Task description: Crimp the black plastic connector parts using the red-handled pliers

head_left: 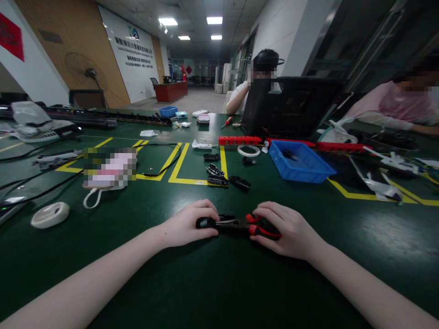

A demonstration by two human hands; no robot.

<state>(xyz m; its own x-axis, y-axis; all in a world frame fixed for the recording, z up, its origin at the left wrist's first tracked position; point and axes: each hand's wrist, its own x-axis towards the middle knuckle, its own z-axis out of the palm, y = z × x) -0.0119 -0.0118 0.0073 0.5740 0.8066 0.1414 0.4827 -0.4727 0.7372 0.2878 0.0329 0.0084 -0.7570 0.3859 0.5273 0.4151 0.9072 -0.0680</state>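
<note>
My right hand (286,227) is closed round the red and black handles of a pair of pliers (252,226). The jaws point left and reach my left hand (194,224). Between the thumb and fingers of that hand is a small black part (204,223), touching or very near the plier tips; its exact kind is not clear. Just behind the jaws lies another dark piece, partly hidden. Farther back on the green table (154,283) are several small black plastic parts (216,171).
A blue bin (298,164) with a dark item inside stands back right. A white ring (248,151) lies left of it. At left are a pink phone-like object (111,167), a roll of tape (50,214) and black cables. Two people sit across the table, near a black panel (295,107).
</note>
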